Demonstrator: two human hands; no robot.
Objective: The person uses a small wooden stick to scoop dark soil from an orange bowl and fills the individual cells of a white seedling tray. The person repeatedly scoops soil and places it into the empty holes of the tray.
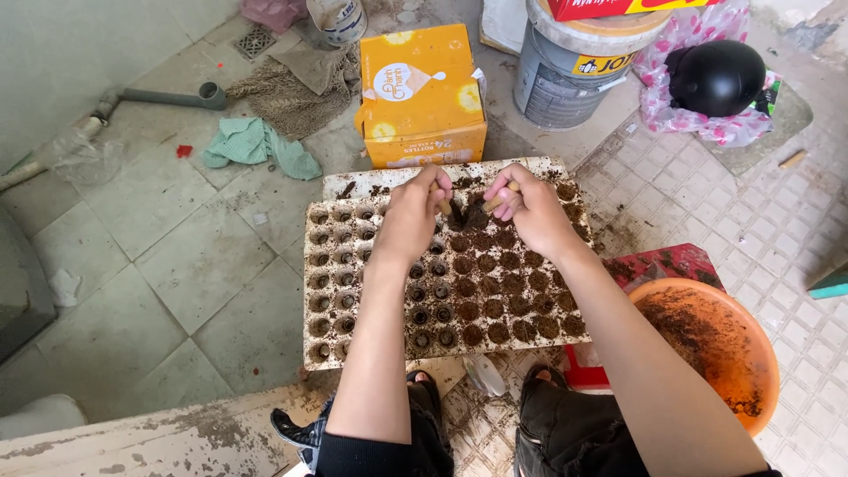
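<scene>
Seed tray point(371, 291) on tiled floor point(177, 265), approx. half the cells soil-filled, right side. Both hands over far rows: left hand point(413, 216) grip closed on small stick point(444, 207); right hand point(530, 212) grip closed on 2nd stick point(500, 198), tips close together. Orange bowl point(751, 353) w/ soil at right; yellow box point(422, 93) behind tray.

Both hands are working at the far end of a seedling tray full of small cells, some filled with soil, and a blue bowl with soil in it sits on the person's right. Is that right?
Not quite: the head view shows the bowl is orange, not blue. The rest holds: the left hand and right hand work at the far end of the seedling tray, and the bowl sits on the person's right.
</scene>
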